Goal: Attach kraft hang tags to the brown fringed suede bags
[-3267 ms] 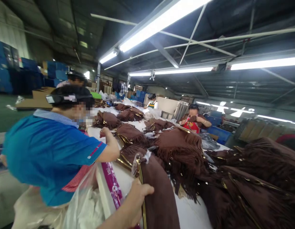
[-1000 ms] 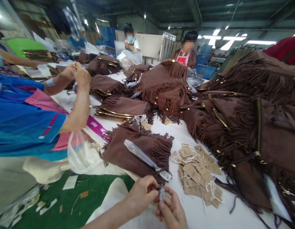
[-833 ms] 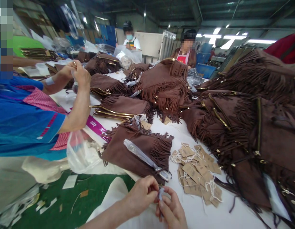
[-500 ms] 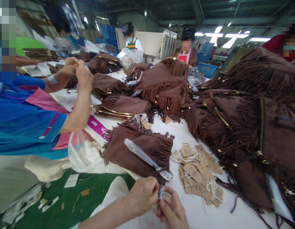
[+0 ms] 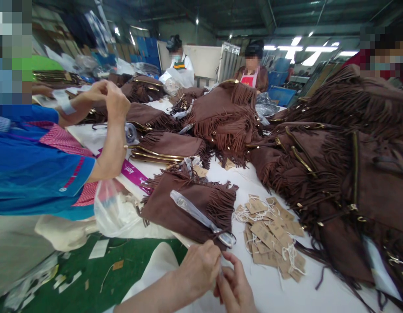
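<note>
At the front edge of the table, my left hand (image 5: 200, 266) is closed in a pinch, its knuckles facing up. Beside it my right hand (image 5: 234, 284) pinches with thumb and fingers. Between them is a small bit of clear plastic wrap (image 5: 221, 264), mostly hidden by the fingers; what it covers I cannot make out. Just beyond lies a flat brown fringed bag (image 5: 165, 211), with a long plastic-wrapped piece (image 5: 196, 212) lying across it. A dark strap loop at the bag's corner comes close to my fingers. Brown cardboard tags (image 5: 268, 237) with white strings lie in a heap to the right.
Brown fringed bags (image 5: 318, 174) are piled high on the right, with more stacked bags (image 5: 221, 104) in the middle. A co-worker's raised hands (image 5: 111, 98) are at the left. A clear plastic bag (image 5: 110, 213) hangs by the table's left edge. Other people stand behind.
My hands have come closer together, and less of the plastic wrap shows between them. The co-worker's arms at the left have shifted slightly. The bag and tags lie as before.
</note>
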Tool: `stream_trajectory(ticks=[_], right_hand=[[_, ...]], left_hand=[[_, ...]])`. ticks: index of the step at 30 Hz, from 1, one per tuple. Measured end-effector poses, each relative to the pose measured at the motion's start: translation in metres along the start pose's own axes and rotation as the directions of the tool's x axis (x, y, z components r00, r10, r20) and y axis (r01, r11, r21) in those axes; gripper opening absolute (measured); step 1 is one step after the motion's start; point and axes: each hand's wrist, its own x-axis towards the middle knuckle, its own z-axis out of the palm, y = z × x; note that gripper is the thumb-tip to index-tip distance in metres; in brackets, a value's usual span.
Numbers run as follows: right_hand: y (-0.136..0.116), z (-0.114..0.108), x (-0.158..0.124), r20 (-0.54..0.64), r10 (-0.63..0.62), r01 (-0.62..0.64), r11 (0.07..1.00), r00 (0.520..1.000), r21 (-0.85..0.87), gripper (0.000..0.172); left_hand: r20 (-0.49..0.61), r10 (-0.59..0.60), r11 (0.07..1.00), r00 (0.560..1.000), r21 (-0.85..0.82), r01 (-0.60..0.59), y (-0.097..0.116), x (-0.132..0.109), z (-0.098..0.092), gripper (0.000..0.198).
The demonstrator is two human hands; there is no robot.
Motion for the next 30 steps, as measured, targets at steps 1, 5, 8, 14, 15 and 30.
stream_trajectory(ticks=[1, 5, 8, 14, 15, 30], right_hand=[[0.000, 0.000, 0.000, -0.006, 0.006, -0.006, 1.000, 1.000, 0.004, 0.053], [-0.007, 0.001, -0.001, -0.010, 0.045, -0.043, 0.990, 0.999, 0.132, 0.052], [-0.013, 0.000, 0.002, 0.039, 0.104, -0.111, 0.952, 0.994, 0.284, 0.052], [-0.019, -0.007, 0.008, 0.135, 0.212, -0.251, 0.836, 0.968, 0.488, 0.053], [-0.019, -0.008, 0.008, 0.136, 0.225, -0.262, 0.821, 0.965, 0.507, 0.053], [-0.015, -0.006, 0.005, 0.151, 0.219, -0.266, 0.822, 0.964, 0.504, 0.049]], left_hand=[[0.008, 0.003, 1.000, 1.000, 0.014, -0.003, -0.002, 0.000, 0.001, 0.019], [-0.007, 0.023, 0.999, 1.000, 0.037, -0.023, -0.008, 0.000, 0.005, 0.017], [-0.028, -0.003, 1.000, 1.000, 0.004, 0.003, -0.009, -0.001, 0.010, 0.017], [-0.006, -0.230, 0.963, 0.973, -0.150, 0.226, -0.004, 0.001, 0.009, 0.022], [-0.010, -0.260, 0.945, 0.965, -0.209, 0.252, -0.003, 0.000, 0.008, 0.021], [0.019, -0.383, 0.626, 0.924, -0.730, 0.274, 0.007, -0.007, 0.016, 0.005]])
